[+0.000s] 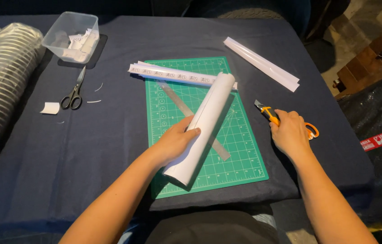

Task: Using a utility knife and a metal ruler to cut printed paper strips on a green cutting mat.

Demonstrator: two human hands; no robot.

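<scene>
- Your left hand (175, 141) grips a rolled white paper tube (204, 126), thumb on top, fingers wrapped round its side.
- The tube lies slantwise across the green cutting mat (245, 153), over a metal ruler (177, 103) that runs beneath it.
- Your right hand (290, 132) clasps an orange utility knife (267, 114) just off the mat's right edge, blade pointing away from you.
- A strip of printed labels (173, 75) lies across the mat's top.
- Scissors (74, 92) and a clear plastic tub (71, 36) sit well to the left.

Paper roll (202, 129) hides the metal ruler's (179, 104) middle.
</scene>
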